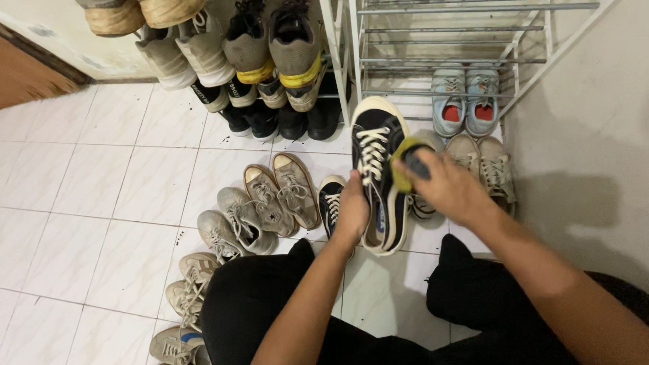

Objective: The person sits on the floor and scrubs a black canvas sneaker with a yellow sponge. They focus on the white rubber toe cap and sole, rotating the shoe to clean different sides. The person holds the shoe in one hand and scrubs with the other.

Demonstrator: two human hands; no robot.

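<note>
Gripped from beneath near its heel, a black canvas sneaker (378, 176) with white laces and a cream rubber toe cap sits in the left hand (353, 213), held up over the tiled floor (101, 196) with its toe pointing at the racks. The right hand (449, 186) is closed around a yellow and dark sponge (407, 161), pressed against the sneaker's side; how the fingers wrap it is hard to make out.

Glossy white square tiles with dark grout cover the floor. A white metal rack (473, 40) of thin bars stands ahead, holding a pair of pale blue shoes with red insoles (465, 101). To its left a fuller rack (263, 61) carries grey suede shoes with yellow soles and dark pairs, its top cut off by the frame.

On the tiles lie worn beige and grey lace-up sneakers (260, 203), and a second black sneaker (331, 203) is partly hidden behind the left hand. A beige pair (490, 165) rests by the wall, half covered by the right hand. Black trousers (257, 304) fill the bottom edge.
</note>
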